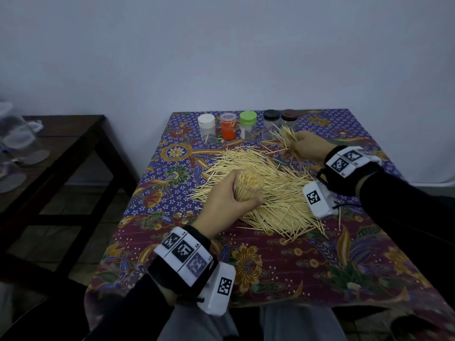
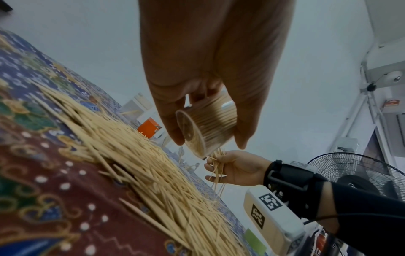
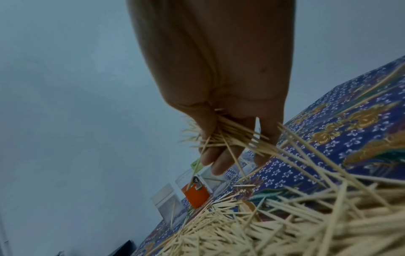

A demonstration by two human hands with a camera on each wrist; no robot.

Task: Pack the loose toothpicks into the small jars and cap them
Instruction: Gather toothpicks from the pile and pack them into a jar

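Observation:
A big heap of loose toothpicks [image 1: 270, 193] lies on the patterned tablecloth [image 1: 270, 267]. My left hand [image 1: 229, 200] grips a clear small jar [image 1: 248, 184] packed full of toothpicks, uncapped, tilted just above the heap; the left wrist view shows its clear body [image 2: 208, 128] between thumb and fingers. My right hand [image 1: 307, 146] holds a messy bunch of toothpicks [image 1: 286, 136] at the far right of the heap, their ends sticking out between the fingers [image 3: 221, 161]. Along the back stand capped jars: white [image 1: 206, 127], orange [image 1: 228, 129], green [image 1: 248, 127] and two dark-lidded [image 1: 272, 123].
A dark wooden side table [image 1: 49, 148] with clear plastic containers [image 1: 17, 143] stands to the left. The near half of the tablecloth bears no objects. A standing fan [image 2: 359, 175] shows at the right in the left wrist view.

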